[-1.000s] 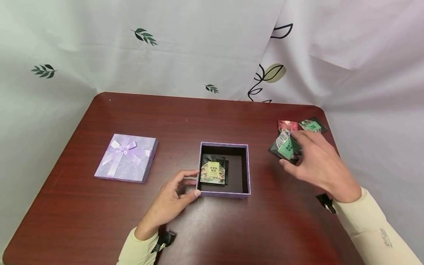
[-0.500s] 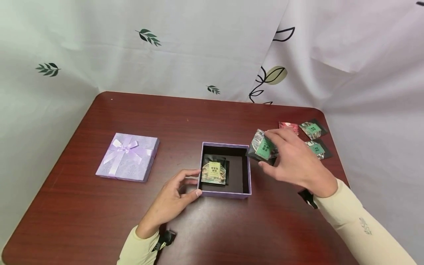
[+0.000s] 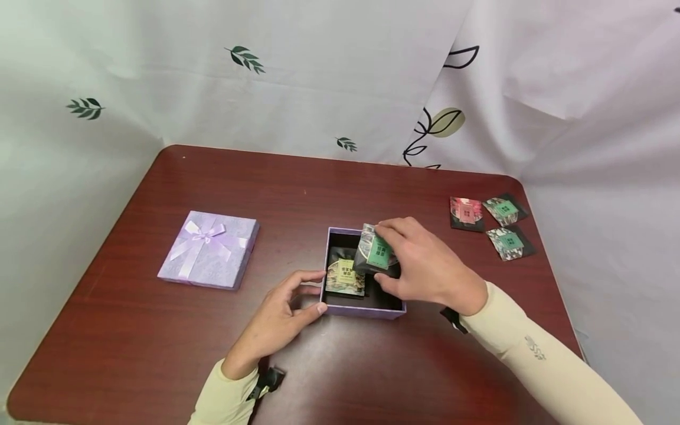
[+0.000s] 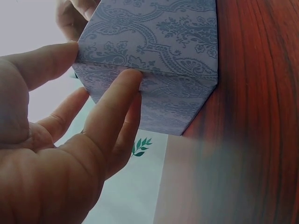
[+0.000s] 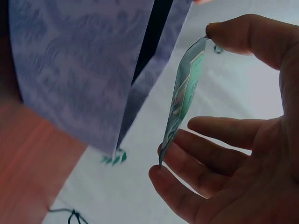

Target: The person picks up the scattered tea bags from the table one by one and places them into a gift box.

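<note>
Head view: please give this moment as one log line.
right hand: holds black green-labelled sachet over open purple patterned box | left hand: touches box side | inside: black yellow-labelled sachet

Cloth-screened tabletop spot; home, office or studio, cannot tell. Evidence: dark red wood-grain table (image 3: 117, 330), rounded corners. Pale cloth (image 3: 340, 71), creased, hangs behind the table and along its left and right sides. Prints behind the table: green leaf sprigs (image 3: 246, 59); toward its right, black-outlined leaves (image 3: 446, 122).
</note>
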